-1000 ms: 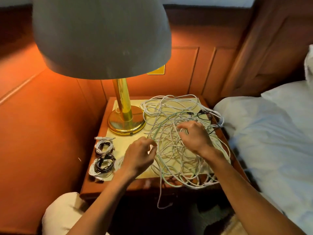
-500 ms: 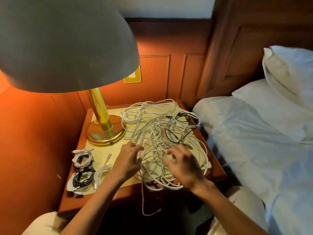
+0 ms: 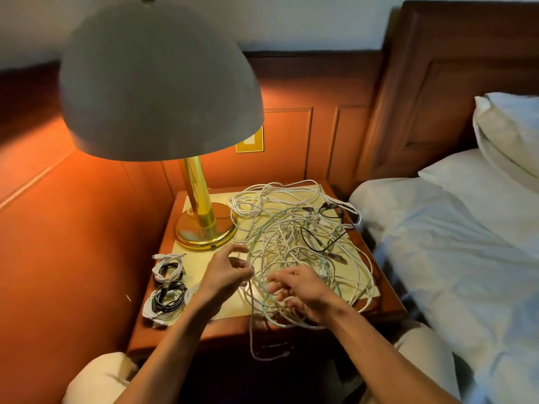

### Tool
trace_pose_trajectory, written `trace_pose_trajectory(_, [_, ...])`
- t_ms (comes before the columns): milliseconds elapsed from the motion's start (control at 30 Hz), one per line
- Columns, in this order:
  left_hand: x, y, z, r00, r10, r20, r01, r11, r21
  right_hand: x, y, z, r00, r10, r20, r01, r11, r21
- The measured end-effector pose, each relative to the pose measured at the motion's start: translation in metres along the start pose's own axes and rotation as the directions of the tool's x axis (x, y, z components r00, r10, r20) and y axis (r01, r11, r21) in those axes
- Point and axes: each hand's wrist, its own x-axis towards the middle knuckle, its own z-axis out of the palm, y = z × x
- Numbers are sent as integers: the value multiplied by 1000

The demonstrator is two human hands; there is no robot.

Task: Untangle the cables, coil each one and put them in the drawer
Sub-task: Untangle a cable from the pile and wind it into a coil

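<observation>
Now we see the tangled cables [image 3: 294,246] heaped on the nightstand [image 3: 230,330], one white cable end [image 3: 262,354] dangling over its front edge. Left hand [image 3: 226,274] pinches a white strand at the heap's left side, fingers curled. Right hand [image 3: 303,290] rests on the heap's near part, fingers bent among strands; whether it grips one we cannot tell. Coiled cables [image 3: 167,284] lie at left, near the brass lamp [image 3: 201,225].

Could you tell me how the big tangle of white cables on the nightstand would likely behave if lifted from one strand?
The white cable tangle is probably floppy: its loops sag flat, and one end droops over the nightstand edge. Interlaced strands would likely drag neighbours, including the black cable, along. It looks light.
</observation>
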Motion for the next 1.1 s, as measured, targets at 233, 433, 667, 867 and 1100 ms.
trace_pose_trajectory(233, [-22, 3, -17, 924, 15, 382, 112, 944, -309, 11, -53, 10, 982, 85, 168, -159, 848, 505])
trace_pose_trajectory(433, [-23, 2, -20, 943, 0, 332, 115, 938, -327, 2, -75, 6, 972, -142, 186, 88, 958, 272])
trace_pose_trajectory(667, [-13, 23, -8, 972, -85, 218, 178, 872, -456, -38, -35, 4, 883, -66, 465, 98, 994, -44])
trace_pose_trajectory(867, [-13, 21, 12, 901, -38, 432, 126, 976, -178, -54, -1, -3, 849, 62, 525, 61, 975, -214])
trace_pose_trajectory(1100, [-14, 10, 11, 740, 7, 672, 139, 977, -163, -37, -6, -43, 992, 57, 115, -106, 873, 477])
